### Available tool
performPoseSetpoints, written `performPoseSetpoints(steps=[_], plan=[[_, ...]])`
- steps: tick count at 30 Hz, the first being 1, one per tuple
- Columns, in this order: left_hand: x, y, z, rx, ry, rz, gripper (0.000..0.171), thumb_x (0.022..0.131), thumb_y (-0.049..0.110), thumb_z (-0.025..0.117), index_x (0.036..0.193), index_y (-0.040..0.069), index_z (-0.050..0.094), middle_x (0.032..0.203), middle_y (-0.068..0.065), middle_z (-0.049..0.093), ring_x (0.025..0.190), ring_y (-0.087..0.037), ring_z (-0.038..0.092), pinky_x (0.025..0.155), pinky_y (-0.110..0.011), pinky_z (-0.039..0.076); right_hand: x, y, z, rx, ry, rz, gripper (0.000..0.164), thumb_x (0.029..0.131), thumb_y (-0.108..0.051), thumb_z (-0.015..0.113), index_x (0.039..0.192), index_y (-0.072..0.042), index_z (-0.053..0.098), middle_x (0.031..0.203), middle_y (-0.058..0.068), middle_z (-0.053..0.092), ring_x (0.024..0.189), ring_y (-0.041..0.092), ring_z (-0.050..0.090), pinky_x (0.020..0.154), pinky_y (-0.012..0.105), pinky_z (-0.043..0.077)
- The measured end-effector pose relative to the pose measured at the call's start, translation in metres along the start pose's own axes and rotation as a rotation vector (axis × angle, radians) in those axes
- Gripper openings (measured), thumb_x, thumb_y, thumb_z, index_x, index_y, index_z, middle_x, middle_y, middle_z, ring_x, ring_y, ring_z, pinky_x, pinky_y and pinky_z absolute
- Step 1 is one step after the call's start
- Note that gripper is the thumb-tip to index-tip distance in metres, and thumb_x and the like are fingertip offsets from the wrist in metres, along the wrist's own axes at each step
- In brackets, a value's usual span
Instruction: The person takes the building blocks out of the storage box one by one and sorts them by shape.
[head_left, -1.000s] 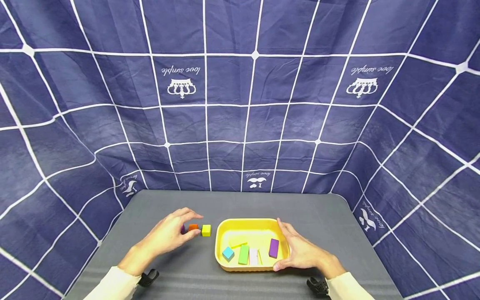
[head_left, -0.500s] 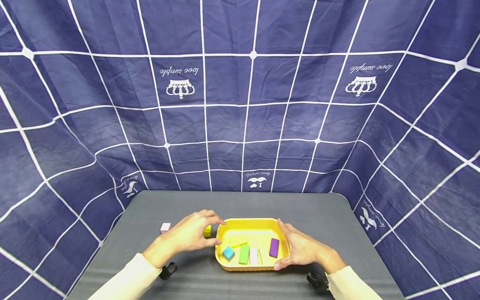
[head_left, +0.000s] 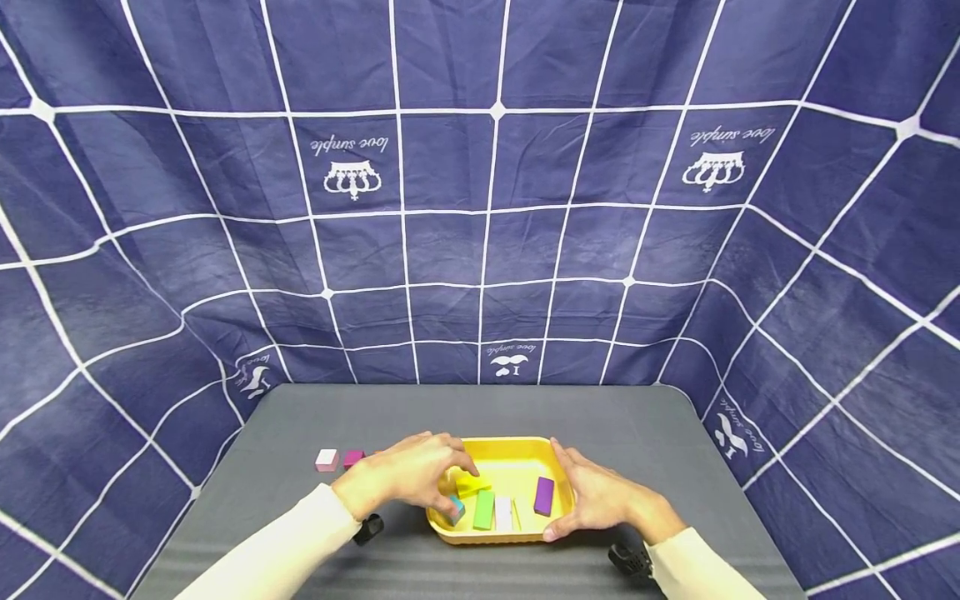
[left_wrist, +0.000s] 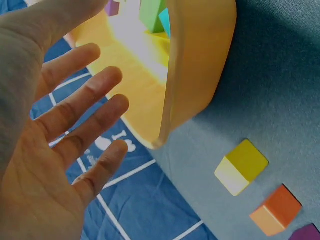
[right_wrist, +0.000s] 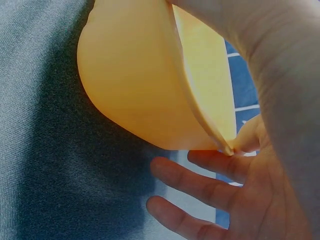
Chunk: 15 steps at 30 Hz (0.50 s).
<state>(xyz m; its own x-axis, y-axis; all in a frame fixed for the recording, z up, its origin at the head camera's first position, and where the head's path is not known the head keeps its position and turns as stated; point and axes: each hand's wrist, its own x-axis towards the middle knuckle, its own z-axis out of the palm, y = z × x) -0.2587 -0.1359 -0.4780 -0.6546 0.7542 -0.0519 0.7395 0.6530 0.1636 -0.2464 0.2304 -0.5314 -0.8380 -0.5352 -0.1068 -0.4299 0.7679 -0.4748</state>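
R hand (head_left: 602,498) grips yellow tray (head_left: 501,539) across its R end, prob. to steady it. L hand (head_left: 415,472) loose-fingered, nothing held, over tray's L end nr blue block (head_left: 461,506).

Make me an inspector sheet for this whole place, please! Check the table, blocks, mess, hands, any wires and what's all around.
Surface: grey table.
Job's things: yellow box holding a blue block, green block, white block, purple block, yellow block and thin yellow piece; on the table, left of the box, a pale pink block, dark pink block, orange block and yellow cube.
Clutter: nothing seen.
Hands: left hand over the box's left side, touch on the blue block unclear; right hand holds the right end.
Cables: nothing seen.
Surroundings: dark blue cloth with white lines, behind and both sides.
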Motion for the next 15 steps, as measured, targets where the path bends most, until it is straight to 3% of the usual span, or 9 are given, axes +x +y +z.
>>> performPoseSetpoints(steps=[3, 6, 10, 15], plan=[[0.004, 0.000, 0.004, -0.009, -0.045, -0.014, 0.062, 0.083, 0.049, 0.107, 0.138, 0.033, 0.083, 0.142, 0.015, 0.080, 0.138, -0.014, 0.071, 0.115, -0.048, 0.058, 0.001, 0.000, -0.001, 0.003, -0.002, 0.001, 0.158, 0.072, -0.070, 0.106, 0.182, 0.007, 0.023, 0.174, 0.027, 0.052, 0.151, 0.038, 0.064, 0.128, 0.065, 0.053], [0.007, -0.002, 0.009, -0.009, -0.081, -0.030, 0.061, 0.081, 0.049, 0.108, 0.135, 0.035, 0.083, 0.134, 0.016, 0.080, 0.125, -0.007, 0.071, 0.114, -0.048, 0.058, 0.001, -0.001, -0.001, -0.001, -0.002, -0.005, 0.157, 0.072, -0.070, 0.106, 0.181, 0.008, 0.023, 0.172, 0.027, 0.054, 0.150, 0.037, 0.065, 0.128, 0.064, 0.053], [0.010, -0.005, 0.017, -0.005, -0.110, -0.035, 0.056, 0.079, 0.049, 0.109, 0.128, 0.035, 0.085, 0.117, 0.015, 0.078, 0.105, 0.001, 0.066, 0.104, -0.036, 0.056, 0.001, 0.000, -0.001, -0.011, -0.002, -0.010, 0.158, 0.072, -0.071, 0.105, 0.181, 0.008, 0.023, 0.170, 0.026, 0.056, 0.149, 0.036, 0.066, 0.128, 0.062, 0.054], [0.013, -0.007, 0.025, 0.043, -0.103, 0.011, 0.047, 0.078, 0.046, 0.109, 0.117, 0.034, 0.087, 0.099, 0.017, 0.073, 0.089, 0.007, 0.060, 0.091, -0.024, 0.050, 0.001, 0.000, -0.001, -0.005, -0.005, -0.006, 0.158, 0.072, -0.070, 0.106, 0.181, 0.008, 0.022, 0.172, 0.028, 0.054, 0.152, 0.038, 0.064, 0.129, 0.064, 0.052]])
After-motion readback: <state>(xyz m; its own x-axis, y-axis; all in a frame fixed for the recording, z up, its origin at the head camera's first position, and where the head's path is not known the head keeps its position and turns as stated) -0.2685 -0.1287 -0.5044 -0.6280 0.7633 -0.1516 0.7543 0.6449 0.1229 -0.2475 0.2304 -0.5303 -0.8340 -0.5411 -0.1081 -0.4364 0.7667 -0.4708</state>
